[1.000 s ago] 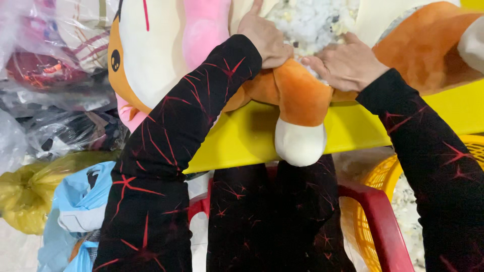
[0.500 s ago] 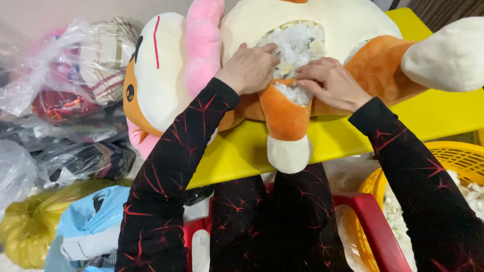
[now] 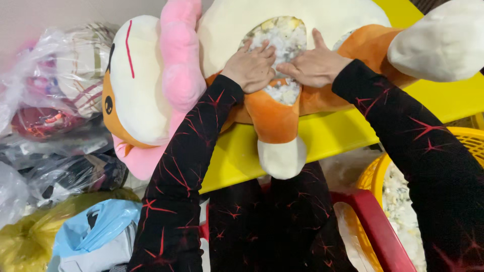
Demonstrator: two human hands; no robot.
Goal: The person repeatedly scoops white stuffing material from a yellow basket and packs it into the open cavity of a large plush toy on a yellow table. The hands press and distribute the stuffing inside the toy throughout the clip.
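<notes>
A large plush toy [image 3: 282,60], cream, orange and pink, lies across the yellow surface [image 3: 343,136] in the upper middle of the frame. An opening in its cream belly shows white stuffing [image 3: 282,40]. The left hand [image 3: 250,67] rests on the left lip of that opening, fingers curled loosely into the filling, its grip closed on nothing distinct. The right hand [image 3: 315,64] lies flat on the right lip, fingers together and thumb raised, pressing rather than clasping. One orange leg with a cream foot [image 3: 280,156] hangs over the near edge of the surface.

At the left of the frame clear plastic bags [image 3: 50,100] holding folded fabric are heaped against the wall. Below them sit an olive-yellow bag [image 3: 25,242] and a light blue bag [image 3: 96,229].

At the lower right, a yellow basket [image 3: 375,174] holds more white stuffing, just beside a red chair edge [image 3: 378,231]. Open room is scant: the toy covers most of the surface, leaving only a bare strip along its near edge.
</notes>
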